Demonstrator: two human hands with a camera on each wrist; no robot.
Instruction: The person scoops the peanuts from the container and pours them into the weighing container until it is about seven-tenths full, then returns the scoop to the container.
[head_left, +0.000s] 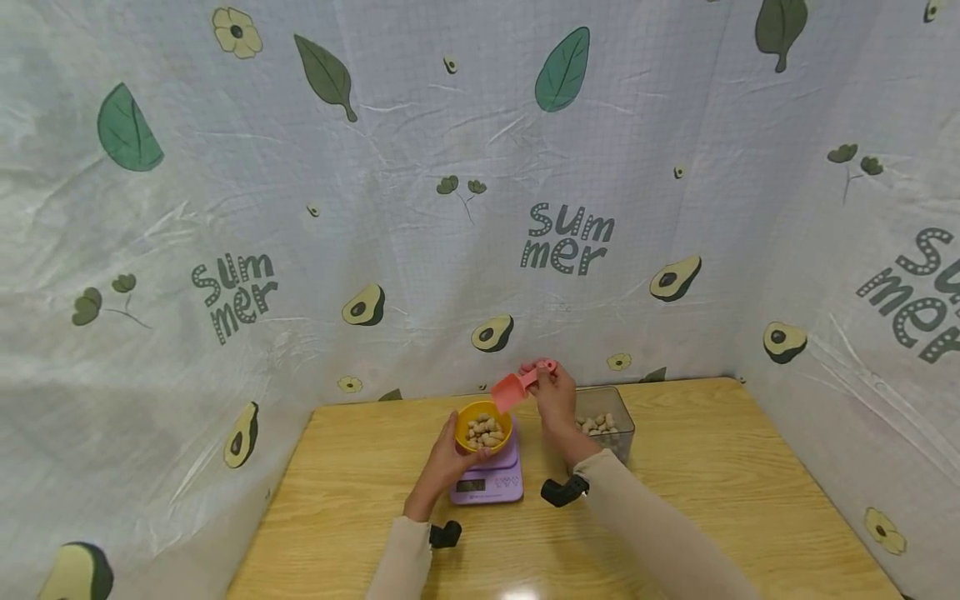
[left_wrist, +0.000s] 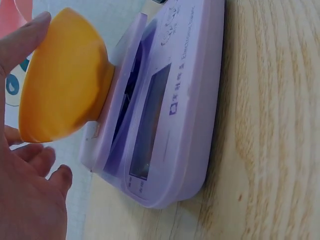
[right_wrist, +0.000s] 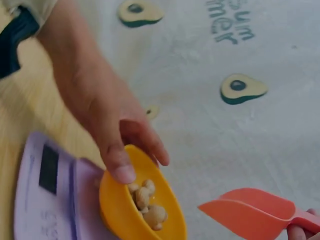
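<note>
A yellow bowl (head_left: 462, 417) with unshelled peanuts (head_left: 484, 432) in it sits on the plate of a purple electronic kitchen scale (head_left: 487, 487). My left hand (head_left: 446, 458) holds the bowl from its left side, thumb at the near rim and fingers round the far side. In the right wrist view the thumb overlaps the bowl's rim (right_wrist: 109, 207). My right hand (head_left: 555, 398) grips a pink scoop (head_left: 510, 392) by its handle. The scoop's blade is tilted down toward the bowl, just above and to the right of it, and no peanuts show in it.
A clear grey plastic container (head_left: 618, 442) holding more peanuts (head_left: 597, 423) stands right of the scale, partly behind my right forearm. The wooden table (head_left: 360, 492) ends at a printed cloth (head_left: 420, 250) hung behind it and along both sides.
</note>
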